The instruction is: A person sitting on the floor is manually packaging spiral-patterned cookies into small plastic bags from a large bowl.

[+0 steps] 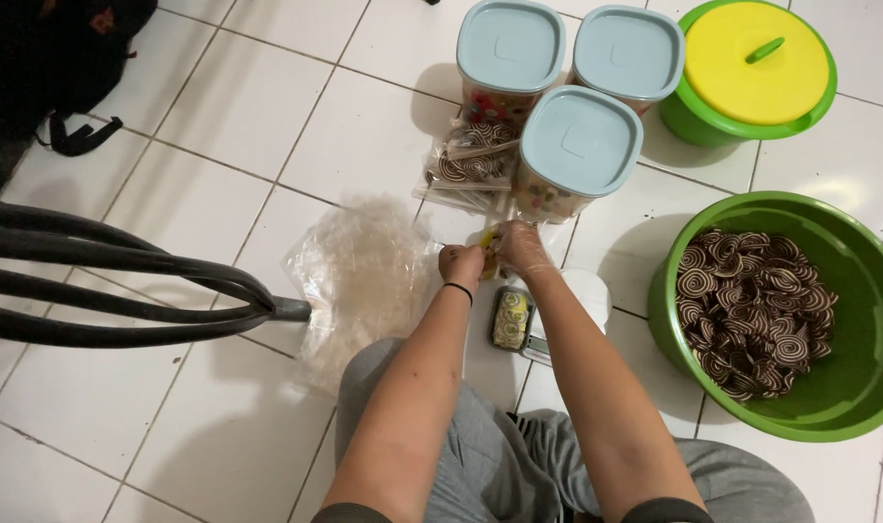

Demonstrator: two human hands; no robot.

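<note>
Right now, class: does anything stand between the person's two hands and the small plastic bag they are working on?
Nothing visible does. The left hand and the gloved right hand both already touch the small plastic bag, held above the white tiled floor. The filled packets lie farther off, beyond the hands.

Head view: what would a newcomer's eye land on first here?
Probably the big green basin at right, full of brown-and-white spiral snacks. Next, three blue-lidded jars at top centre beside a green pot with a yellow lid. In the middle, the left hand and gloved right hand meet over a small bag.
</note>
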